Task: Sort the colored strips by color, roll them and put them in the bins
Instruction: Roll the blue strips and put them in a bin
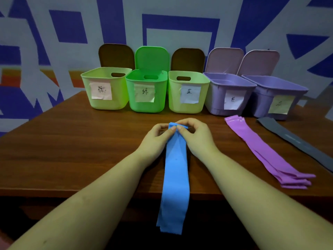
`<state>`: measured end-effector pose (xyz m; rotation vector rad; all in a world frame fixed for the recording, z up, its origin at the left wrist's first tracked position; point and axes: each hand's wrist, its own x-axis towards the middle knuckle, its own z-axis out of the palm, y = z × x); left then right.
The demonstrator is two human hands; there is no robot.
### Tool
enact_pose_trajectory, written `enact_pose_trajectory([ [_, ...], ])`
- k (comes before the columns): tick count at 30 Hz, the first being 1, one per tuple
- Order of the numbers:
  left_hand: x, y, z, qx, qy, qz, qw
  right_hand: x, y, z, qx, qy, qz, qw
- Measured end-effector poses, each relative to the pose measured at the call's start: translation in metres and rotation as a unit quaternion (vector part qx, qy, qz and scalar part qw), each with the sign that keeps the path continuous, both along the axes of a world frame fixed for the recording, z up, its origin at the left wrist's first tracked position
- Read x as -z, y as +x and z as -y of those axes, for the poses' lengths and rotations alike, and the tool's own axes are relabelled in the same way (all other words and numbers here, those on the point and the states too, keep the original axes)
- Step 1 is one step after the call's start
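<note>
Strip (pixel 175 170) runs from my hands over the tabletop (pixel 72 150) edge. Left hand (pixel 158 136) and right hand (pixel 194 134) pinch its far end.

Brown wooden table (pixel 72 145) w/ dark front edge; behind it a grey wall (pixel 126 20) w/ blue geometric shapes (orange patch at left).

Both bare forearms reach forward from the near edge of the table and converge toward its middle. The left hand (pixel 156 137) and the right hand (pixel 195 134) sit side by side, nearly touching, fingers curled inward, thumb and fingertips of each pinching the far end of the blue strip (pixel 175 175).
</note>
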<state>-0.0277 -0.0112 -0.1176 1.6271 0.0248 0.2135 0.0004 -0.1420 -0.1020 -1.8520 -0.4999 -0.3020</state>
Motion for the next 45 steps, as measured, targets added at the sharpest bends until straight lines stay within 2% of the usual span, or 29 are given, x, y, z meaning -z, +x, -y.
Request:
enact_pose_trajectory([
  [3,0.000,0.002,-0.001,-0.030,0.015,0.028,0.999,0.014,0.000,-0.002,0.008,0.012,0.003,1.000],
  [7,0.003,0.002,-0.004,-0.037,-0.007,0.033,0.999,0.023,0.002,-0.006,-0.002,0.020,-0.018,1.000],
  [13,0.004,0.004,-0.006,-0.030,0.049,0.026,0.998,0.022,0.003,-0.005,-0.012,0.010,-0.033,0.999],
  [19,0.002,0.003,-0.007,-0.030,-0.001,0.020,0.999,0.023,0.004,-0.006,-0.020,-0.003,-0.037,0.999],
  [23,0.002,0.003,-0.008,-0.031,-0.004,0.013,0.999,0.023,0.004,-0.005,-0.034,0.004,-0.044,0.998],
  [29,0.004,0.004,-0.011,-0.021,-0.055,0.010,0.998,0.023,0.004,-0.008,-0.022,0.061,-0.101,0.993],
  [34,0.007,0.007,-0.010,-0.018,-0.047,0.014,0.999,0.024,0.007,-0.009,0.008,0.080,-0.121,0.989],
  [41,0.009,0.010,-0.010,-0.021,-0.036,0.017,0.999,0.022,0.005,-0.004,-0.014,0.097,-0.152,0.983],
  [45,0.008,0.009,-0.011,-0.012,-0.066,0.015,0.998,0.018,0.003,-0.003,-0.032,0.106,-0.174,0.978],
])
